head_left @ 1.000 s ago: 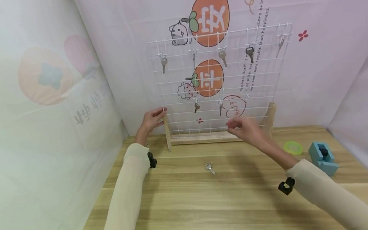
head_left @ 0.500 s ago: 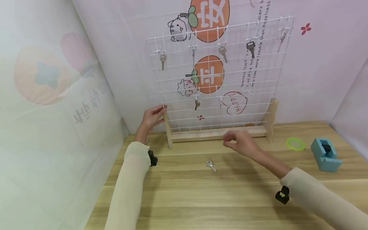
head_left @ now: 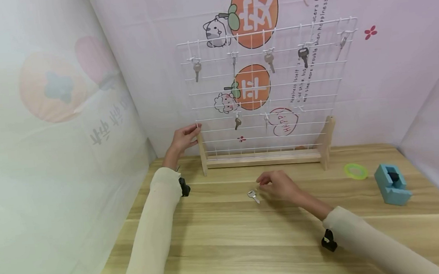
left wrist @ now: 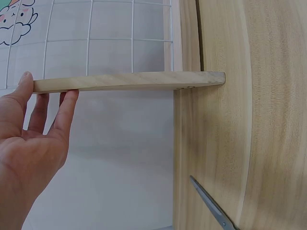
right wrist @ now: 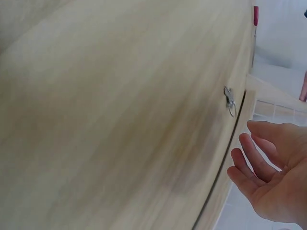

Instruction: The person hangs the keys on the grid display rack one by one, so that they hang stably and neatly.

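Note:
A wire grid rack on a wooden stand (head_left: 260, 160) stands at the back of the table. My left hand (head_left: 183, 139) grips the stand's left upright (left wrist: 129, 80), thumb on one side and fingers on the other. Several keys hang from white hooks on the grid, such as a key (head_left: 197, 69) at upper left and a small key (head_left: 238, 122) lower down. One silver key (head_left: 253, 196) with a ring lies on the table before the rack. Just right of it is my right hand (head_left: 280, 186), holding nothing, its fingers loosely bent and apart from the key (right wrist: 229, 98).
A blue tape dispenser (head_left: 392, 185) and a yellow-green ring-shaped item (head_left: 355, 171) sit on the table's right side. In the left wrist view, scissors (left wrist: 211, 203) lie on the table beside the rack. Printed cloth walls (head_left: 159, 72) enclose the back and sides.
My right hand has come down from in front of the grid, moving left and toward me to beside the lying key. The left hand has kept its hold on the upright.

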Available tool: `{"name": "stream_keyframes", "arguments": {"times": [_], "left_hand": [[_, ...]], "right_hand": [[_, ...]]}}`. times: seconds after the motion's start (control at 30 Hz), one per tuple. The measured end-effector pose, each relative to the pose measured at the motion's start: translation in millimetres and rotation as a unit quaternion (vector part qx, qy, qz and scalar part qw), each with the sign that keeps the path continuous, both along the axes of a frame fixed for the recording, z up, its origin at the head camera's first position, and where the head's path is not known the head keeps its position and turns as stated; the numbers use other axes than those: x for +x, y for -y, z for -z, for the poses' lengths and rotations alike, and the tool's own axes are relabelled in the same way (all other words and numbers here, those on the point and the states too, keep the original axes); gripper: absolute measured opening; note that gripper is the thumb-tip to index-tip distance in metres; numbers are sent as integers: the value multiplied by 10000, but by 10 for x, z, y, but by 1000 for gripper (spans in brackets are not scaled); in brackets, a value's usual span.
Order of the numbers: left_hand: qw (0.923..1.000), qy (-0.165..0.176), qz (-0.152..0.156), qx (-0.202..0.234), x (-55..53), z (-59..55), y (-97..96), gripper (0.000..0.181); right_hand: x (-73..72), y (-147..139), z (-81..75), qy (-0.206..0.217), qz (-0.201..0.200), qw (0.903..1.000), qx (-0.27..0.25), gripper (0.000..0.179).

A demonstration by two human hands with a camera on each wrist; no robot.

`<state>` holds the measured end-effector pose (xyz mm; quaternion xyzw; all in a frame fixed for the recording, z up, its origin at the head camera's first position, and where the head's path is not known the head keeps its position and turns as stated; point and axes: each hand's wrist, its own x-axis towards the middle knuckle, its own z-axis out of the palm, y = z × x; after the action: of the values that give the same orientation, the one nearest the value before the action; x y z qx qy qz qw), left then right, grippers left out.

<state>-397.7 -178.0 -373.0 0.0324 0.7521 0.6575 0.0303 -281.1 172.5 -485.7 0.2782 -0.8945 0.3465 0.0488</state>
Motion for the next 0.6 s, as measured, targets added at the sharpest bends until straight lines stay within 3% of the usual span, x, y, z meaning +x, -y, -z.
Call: {"name": "stream_keyframes", "arguments": {"times": [0.27, 0.6], "left_hand": [[9997, 162, 114, 172, 113, -126, -18, 43], [9999, 100, 94, 64, 107, -135, -24, 42]], "right_hand": [[45, 120, 54, 357, -94, 9993, 75, 15], [58, 172, 78, 465, -166, 9987, 146, 16]]}}
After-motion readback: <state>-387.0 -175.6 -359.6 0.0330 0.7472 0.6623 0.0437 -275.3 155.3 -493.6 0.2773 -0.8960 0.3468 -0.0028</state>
